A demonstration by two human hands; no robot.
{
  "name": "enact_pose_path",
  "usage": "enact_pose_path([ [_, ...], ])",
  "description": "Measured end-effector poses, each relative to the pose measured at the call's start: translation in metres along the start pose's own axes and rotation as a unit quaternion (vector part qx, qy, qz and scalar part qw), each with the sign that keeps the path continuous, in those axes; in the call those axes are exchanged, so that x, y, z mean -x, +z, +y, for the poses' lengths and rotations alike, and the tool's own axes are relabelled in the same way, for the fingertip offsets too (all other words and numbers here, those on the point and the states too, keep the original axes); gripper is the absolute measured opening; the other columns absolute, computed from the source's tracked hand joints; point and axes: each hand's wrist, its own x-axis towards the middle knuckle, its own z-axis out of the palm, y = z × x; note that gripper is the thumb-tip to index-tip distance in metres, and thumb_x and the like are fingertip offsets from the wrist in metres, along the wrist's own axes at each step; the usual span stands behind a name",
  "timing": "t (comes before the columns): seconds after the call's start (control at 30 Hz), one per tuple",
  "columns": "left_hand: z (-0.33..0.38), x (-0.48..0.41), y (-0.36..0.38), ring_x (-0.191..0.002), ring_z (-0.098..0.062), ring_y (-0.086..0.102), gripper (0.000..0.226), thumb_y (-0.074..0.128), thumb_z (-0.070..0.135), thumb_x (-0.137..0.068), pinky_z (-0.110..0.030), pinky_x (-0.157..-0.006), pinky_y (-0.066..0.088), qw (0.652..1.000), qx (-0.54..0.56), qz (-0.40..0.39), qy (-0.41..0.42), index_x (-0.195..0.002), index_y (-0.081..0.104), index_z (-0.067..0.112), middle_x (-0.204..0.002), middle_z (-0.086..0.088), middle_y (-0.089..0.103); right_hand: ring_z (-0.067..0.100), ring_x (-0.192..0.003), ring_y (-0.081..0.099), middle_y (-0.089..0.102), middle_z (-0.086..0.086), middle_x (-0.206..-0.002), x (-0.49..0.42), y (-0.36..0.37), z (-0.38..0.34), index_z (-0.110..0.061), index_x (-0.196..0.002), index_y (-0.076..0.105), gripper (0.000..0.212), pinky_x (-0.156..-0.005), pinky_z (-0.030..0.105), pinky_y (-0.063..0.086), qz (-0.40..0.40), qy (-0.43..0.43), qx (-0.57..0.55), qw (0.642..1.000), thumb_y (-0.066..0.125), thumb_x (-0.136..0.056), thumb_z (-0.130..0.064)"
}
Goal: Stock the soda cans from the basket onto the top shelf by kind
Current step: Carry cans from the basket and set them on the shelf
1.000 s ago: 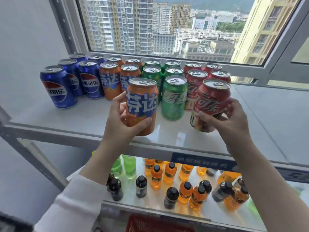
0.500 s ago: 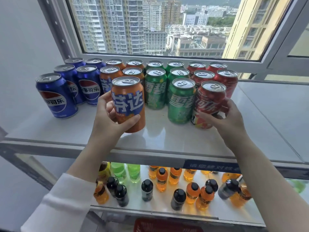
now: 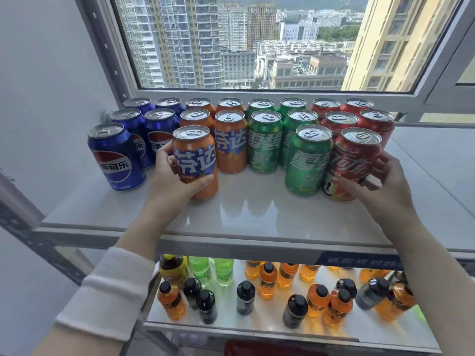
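The orange can [image 3: 195, 163] stands at the front of the orange column on the top shelf [image 3: 257, 214], with the left hand [image 3: 171, 181] clamped on it: thumb across the lower front, fingers wrapped around the far left side. The red can [image 3: 353, 164] stands at the front of the red column, leaning slightly, with the right hand [image 3: 385, 186] closed on its lower right side; whether its base sits flat cannot be told. Seat each can fully before letting go: press the base level onto the shelf, square the can behind-to-front with its column, then open the fingers outward without dragging the label. At 12 o'clock from the orange can stand the other orange cans [image 3: 230, 142] in two files; keep the new can directly in line with the left file and not overlapping the blue cans [image 3: 115, 158] at its 9 o'clock. At 9 o'clock from the red can, the front green can [image 3: 308, 160] touches or nearly touches it, so avoid nudging it sideways. The remaining red cans [image 3: 341, 119] stand at 12 o'clock. The window [image 3: 244, 42] lies beyond all rows. The lower shelf [image 3: 257, 322] carries bottles [image 3: 267, 281]. The basket is likely the red edge at 6 o'clock, mostly out of view
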Motion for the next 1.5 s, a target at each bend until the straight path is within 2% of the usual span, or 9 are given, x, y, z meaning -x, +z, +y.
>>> enact_pose_path([
  [0.2,-0.002,-0.01,-0.005,-0.107,-0.006,0.049,0.083,0.078,0.006,-0.069,-0.016,-0.087,0.043,1.0,-0.001,0.007,0.001,-0.133,0.027,0.021,-0.114,0.007,0.043,0.012,-0.124,0.044,0.046,0.004,-0.136,0.007,0.004,-0.003,-0.016,-0.14,0.033,0.082,-0.101,0.032,0.04,0.014,0.0,0.008,1.0,0.077,-0.071,-0.015],
  [0.43,-0.01,-0.014,-0.001,-0.11,-0.01,0.05,0.085,0.08,0.009,-0.067,-0.029,-0.096,0.044,1.0,-0.016,0.005,0.012,-0.133,0.026,0.017,-0.121,0.001,0.045,0.012,-0.119,0.046,0.048,0.006,-0.135,0.006,0.007,-0.007,-0.014,-0.137,0.035,0.076,-0.098,0.032,0.042,0.051,0.012,0.021,0.998,0.076,-0.073,-0.016],
  [0.63,-0.013,-0.017,0.001,-0.116,-0.009,0.045,0.085,0.077,0.008,-0.071,-0.025,-0.096,0.039,1.0,-0.012,0.003,0.018,-0.135,0.022,0.018,-0.126,0.003,0.042,0.012,-0.112,0.05,0.052,0.004,-0.131,0.004,0.008,-0.007,-0.012,-0.133,0.039,0.073,-0.091,0.029,0.044,0.055,0.015,0.037,0.998,0.077,-0.072,-0.017],
  [0.87,-0.012,-0.016,0.001,-0.12,-0.011,0.043,0.085,0.074,0.005,-0.073,-0.028,-0.099,0.037,1.0,-0.014,-0.009,0.022,-0.136,0.019,0.017,-0.135,-0.004,0.041,0.011,-0.11,0.051,0.051,-0.002,-0.121,0.0,0.002,-0.007,-0.011,-0.131,0.04,0.072,-0.081,0.015,0.045,0.038,0.02,0.019,0.999,0.078,-0.07,-0.017],
  [1.0,-0.012,-0.016,0.001,-0.12,-0.011,0.043,0.084,0.073,0.004,-0.074,-0.029,-0.101,0.036,0.999,-0.02,-0.013,0.022,-0.136,0.018,0.017,-0.135,-0.003,0.041,0.012,-0.111,0.05,0.051,-0.002,-0.12,-0.003,-0.001,-0.006,-0.01,-0.132,0.04,0.071,-0.091,0.026,0.045,0.017,0.021,0.013,1.0,0.077,-0.071,-0.015],
  [1.2,-0.013,-0.015,0.004,-0.114,-0.009,0.044,0.078,0.073,0.001,-0.073,-0.027,-0.098,0.037,0.999,-0.024,0.0,0.029,-0.128,0.022,0.021,-0.124,0.002,0.041,0.014,-0.113,0.051,0.052,0.0,-0.121,-0.004,-0.001,-0.002,-0.012,-0.132,0.039,0.072,-0.099,0.034,0.045,-0.001,0.02,0.009,1.0,0.078,-0.071,-0.016],
  [1.33,-0.015,-0.016,0.004,-0.115,-0.009,0.044,0.085,0.074,0.003,-0.073,-0.026,-0.097,0.035,0.999,-0.03,0.0,0.024,-0.136,0.018,0.015,-0.127,0.001,0.041,0.014,-0.114,0.05,0.048,0.003,-0.129,-0.005,0.006,0.003,-0.016,-0.132,0.038,0.083,-0.097,0.034,0.047,0.039,0.028,0.03,0.998,0.083,-0.064,-0.029],
  [1.5,-0.013,-0.014,0.006,-0.117,-0.009,0.042,0.086,0.073,0.004,-0.074,-0.025,-0.099,0.033,0.999,-0.039,-0.003,0.022,-0.138,0.016,0.015,-0.128,0.003,0.04,0.011,-0.107,0.051,0.05,-0.002,-0.12,-0.005,0.007,0.0,-0.013,-0.128,0.038,0.075,-0.088,0.023,0.048,0.054,0.023,0.013,0.998,0.081,-0.068,-0.021],
])
